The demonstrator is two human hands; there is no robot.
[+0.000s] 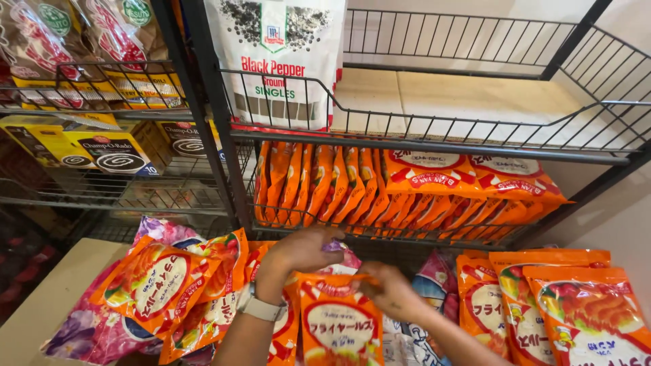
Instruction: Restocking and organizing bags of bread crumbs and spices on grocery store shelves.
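Two hands meet over a glossy orange plastic food packet [338, 325] standing near the centre: the left hand [302, 252] curls shut around a small purple wrapper [333, 246], the right hand [388, 290] pinches the packet's top edge. Beyond, a black wire shelf [434, 146] holds a row of orange packets [380, 186]; a white pepper bag [274, 61] stands above.

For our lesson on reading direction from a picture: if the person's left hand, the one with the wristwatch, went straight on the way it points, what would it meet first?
The left hand points up and to the right, toward the wire shelf. It would probably meet the shelf's front rail first, then the upright orange packets behind it, though depth is unclear.
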